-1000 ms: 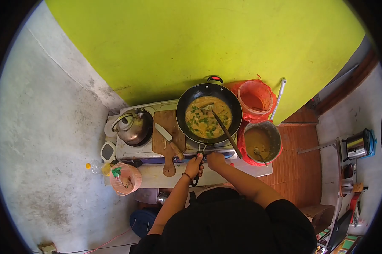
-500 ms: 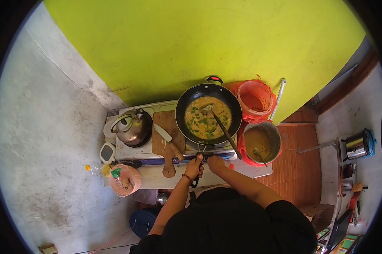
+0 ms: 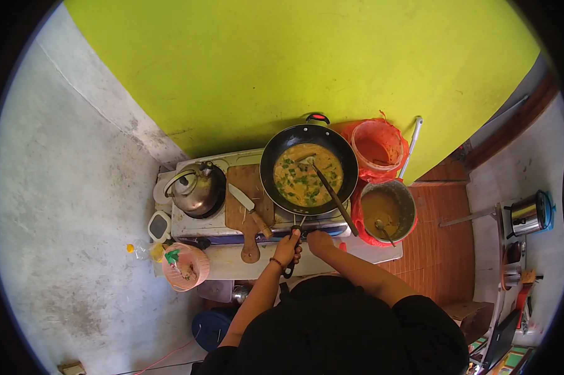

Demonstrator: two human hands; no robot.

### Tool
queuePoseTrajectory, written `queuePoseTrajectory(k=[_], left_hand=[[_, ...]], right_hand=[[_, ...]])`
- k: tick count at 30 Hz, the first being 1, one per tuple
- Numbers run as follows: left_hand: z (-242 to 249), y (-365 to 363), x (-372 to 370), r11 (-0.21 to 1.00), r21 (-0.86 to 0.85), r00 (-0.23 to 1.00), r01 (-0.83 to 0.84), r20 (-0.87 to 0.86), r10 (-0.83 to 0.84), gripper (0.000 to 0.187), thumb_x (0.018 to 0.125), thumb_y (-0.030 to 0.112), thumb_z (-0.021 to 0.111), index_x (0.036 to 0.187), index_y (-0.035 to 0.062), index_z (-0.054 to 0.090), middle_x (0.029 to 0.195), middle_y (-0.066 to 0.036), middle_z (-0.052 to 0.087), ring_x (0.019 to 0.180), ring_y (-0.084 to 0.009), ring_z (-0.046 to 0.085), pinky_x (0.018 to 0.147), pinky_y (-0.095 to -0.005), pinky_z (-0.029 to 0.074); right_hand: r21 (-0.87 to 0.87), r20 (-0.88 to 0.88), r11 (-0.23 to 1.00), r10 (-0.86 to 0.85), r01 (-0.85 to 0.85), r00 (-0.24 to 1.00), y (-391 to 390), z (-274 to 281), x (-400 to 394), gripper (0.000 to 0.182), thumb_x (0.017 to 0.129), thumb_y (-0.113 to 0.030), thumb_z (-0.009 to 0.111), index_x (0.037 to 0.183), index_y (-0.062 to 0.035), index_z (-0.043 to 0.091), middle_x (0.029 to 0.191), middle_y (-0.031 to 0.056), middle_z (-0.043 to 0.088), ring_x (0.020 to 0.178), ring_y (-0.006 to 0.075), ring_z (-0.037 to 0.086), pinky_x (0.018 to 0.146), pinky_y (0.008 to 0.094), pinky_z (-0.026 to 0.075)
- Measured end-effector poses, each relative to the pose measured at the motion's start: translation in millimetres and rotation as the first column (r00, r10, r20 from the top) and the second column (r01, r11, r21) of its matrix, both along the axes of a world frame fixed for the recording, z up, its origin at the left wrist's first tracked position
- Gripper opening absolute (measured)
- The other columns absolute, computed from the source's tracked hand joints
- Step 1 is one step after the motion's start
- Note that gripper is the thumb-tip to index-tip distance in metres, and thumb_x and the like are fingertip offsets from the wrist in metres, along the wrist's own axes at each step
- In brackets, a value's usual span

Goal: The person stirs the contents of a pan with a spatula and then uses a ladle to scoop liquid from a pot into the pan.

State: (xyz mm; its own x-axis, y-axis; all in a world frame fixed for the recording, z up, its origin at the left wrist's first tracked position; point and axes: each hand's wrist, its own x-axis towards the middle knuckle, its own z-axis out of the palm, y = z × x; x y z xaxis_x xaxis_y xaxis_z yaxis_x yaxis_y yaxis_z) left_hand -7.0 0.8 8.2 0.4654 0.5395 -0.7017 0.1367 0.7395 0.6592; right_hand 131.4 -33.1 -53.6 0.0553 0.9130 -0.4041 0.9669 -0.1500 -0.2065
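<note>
My left hand (image 3: 287, 248) is wrapped round the long black handle (image 3: 289, 270) of a wok, a bracelet at its wrist. The dark wok (image 3: 270, 178) stands on the stove and holds a yellowish soup (image 3: 299, 181) with green pieces. A dark-handled spatula (image 3: 329, 187) leans in it, its handle over the near right rim. Beside the wok handle, at the stove's front, my right hand (image 3: 320, 243) is closed with its fingers curled out of sight; what they grip is hidden.
Left of the wok, a knife (image 3: 241, 198) lies on a wooden cutting board (image 3: 250, 231), with a kettle (image 3: 191, 190) beyond. A pot (image 3: 407, 203) with a spoon and a red-lined bucket (image 3: 395, 140) stand right. A pink basket (image 3: 197, 275) sits at front left.
</note>
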Motion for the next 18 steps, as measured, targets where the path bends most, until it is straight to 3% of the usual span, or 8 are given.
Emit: queuePoseTrajectory(k=[14,18], left_hand=[[-0.6,0.3,-1.0,1.0,-0.005,1.0,0.004,0.013,-0.004,0.046,0.08,0.053,0.051,0.078,0.008,0.041,0.053,0.001,0.038,0.039,-0.0085,0.034,0.037,-0.0234,0.03],[0.6,0.3,-1.2,1.0,-0.01,1.0,-0.001,0.024,0.001,0.044,0.081,0.051,0.051,0.078,0.0081,0.041,0.054,0.001,0.039,0.038,-0.0084,0.035,0.036,-0.0234,0.031]], right_hand=[[-0.001,-0.038,1.0,-0.007,0.007,0.999,0.9,15.5,1.3,0.014,0.074,-0.009,0.051,0.079,-0.0033,0.064,0.08,0.0164,0.063,0.078,0.0291,0.063,0.067,0.0368,0.051],[0.109,-0.063,0.994,0.03,-0.023,0.998,-5.0,38.0,-0.1,0.014,0.071,-0.012,0.053,0.074,-0.0023,0.063,0.072,0.0181,0.061,0.069,0.0321,0.062,0.061,0.0401,0.05]])
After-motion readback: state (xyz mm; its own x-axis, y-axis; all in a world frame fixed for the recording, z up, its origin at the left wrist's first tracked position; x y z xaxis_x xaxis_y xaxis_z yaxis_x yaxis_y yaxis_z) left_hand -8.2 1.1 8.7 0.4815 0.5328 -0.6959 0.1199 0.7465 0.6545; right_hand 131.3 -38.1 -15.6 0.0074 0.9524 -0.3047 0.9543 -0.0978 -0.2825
